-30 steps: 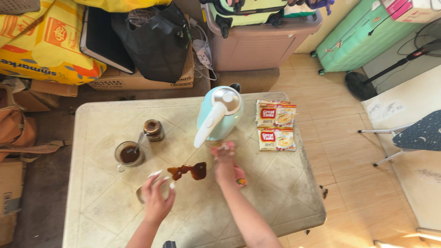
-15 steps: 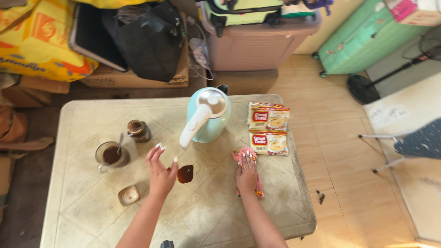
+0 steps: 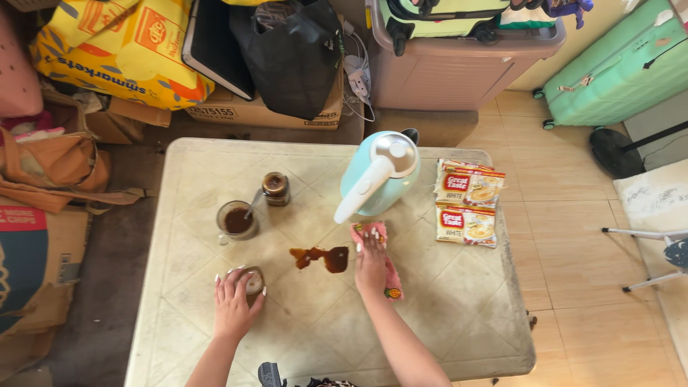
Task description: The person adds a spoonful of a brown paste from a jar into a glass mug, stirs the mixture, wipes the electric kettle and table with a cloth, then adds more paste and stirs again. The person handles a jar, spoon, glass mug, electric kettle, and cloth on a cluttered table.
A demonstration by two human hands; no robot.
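cup (image 3: 252, 281) mostly hidden under fingers (image 3: 231, 285), contents perhaps coffee

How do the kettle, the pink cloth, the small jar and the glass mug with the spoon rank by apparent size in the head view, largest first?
1. Kettle
2. Pink cloth, partly under the right hand
3. Glass mug
4. Small jar, only slightly smaller than the mug, so unsure

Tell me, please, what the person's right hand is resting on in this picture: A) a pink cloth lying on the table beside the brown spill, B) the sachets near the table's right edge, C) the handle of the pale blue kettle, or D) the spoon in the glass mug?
A: the right hand lies flat on the pink cloth, just right of the brown spill and in front of the kettle.
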